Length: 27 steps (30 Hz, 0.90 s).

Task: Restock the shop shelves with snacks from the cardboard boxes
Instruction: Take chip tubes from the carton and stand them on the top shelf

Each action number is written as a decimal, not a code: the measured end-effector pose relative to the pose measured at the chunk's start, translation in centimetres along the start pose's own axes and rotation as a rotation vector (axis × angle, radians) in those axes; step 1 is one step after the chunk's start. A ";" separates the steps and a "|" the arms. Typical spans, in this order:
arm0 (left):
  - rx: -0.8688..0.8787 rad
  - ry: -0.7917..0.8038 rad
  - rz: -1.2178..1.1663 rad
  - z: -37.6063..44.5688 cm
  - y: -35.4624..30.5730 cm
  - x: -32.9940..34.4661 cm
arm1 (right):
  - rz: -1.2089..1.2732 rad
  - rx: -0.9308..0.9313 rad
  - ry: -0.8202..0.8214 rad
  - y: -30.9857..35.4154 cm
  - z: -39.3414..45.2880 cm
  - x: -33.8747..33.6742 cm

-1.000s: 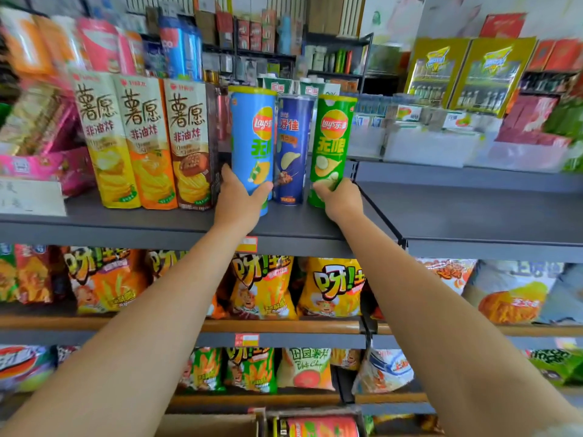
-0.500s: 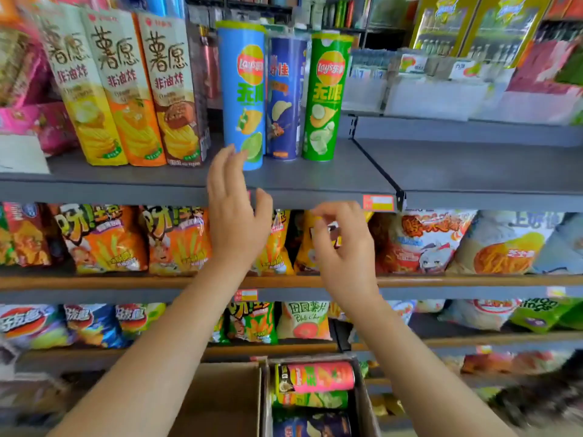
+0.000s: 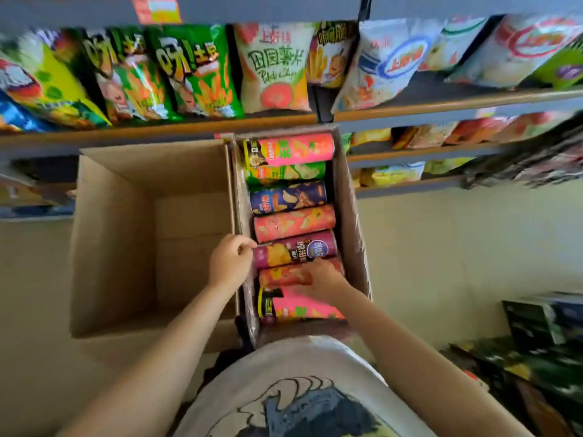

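Hands dropped from shelf to box (image 3: pixel 353 216), left hand (image 3: pixel 228 263) pinching purple can (image 3: pixel 295 250), right hand (image 3: pixel 321 277) curled on red can (image 3: pixel 284 275).

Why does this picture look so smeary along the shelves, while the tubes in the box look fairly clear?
Head view: the snack bags on the shelves and the dark goods at right are streaked by motion blur; the tubes in the cardboard box and both hands, left and right, stay sharper. The wide lens bows the shelf edges. Lighting is soft, without harsh glare.

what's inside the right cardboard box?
The right cardboard box holds chip cans lying flat in a row, pink, green, blue, red, purple. Both hands cover parts; anything beneath is hidden.
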<state>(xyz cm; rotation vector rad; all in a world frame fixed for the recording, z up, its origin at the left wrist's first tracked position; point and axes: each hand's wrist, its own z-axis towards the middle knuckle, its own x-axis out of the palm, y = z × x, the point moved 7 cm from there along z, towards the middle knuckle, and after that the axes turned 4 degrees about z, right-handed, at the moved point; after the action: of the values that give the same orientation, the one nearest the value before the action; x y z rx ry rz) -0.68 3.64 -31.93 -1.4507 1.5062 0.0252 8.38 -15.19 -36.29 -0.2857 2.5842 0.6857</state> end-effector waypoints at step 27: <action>-0.317 0.095 -0.742 -1.2 0.5 -0.6 | 0.244 -0.047 -0.407 2.8 1.1 -10.8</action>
<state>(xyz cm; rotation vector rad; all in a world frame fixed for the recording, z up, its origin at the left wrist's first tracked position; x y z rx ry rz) -1.89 3.50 -31.21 -2.2200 0.9805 -0.2679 17.44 -11.34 -30.91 0.1468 2.2313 0.7963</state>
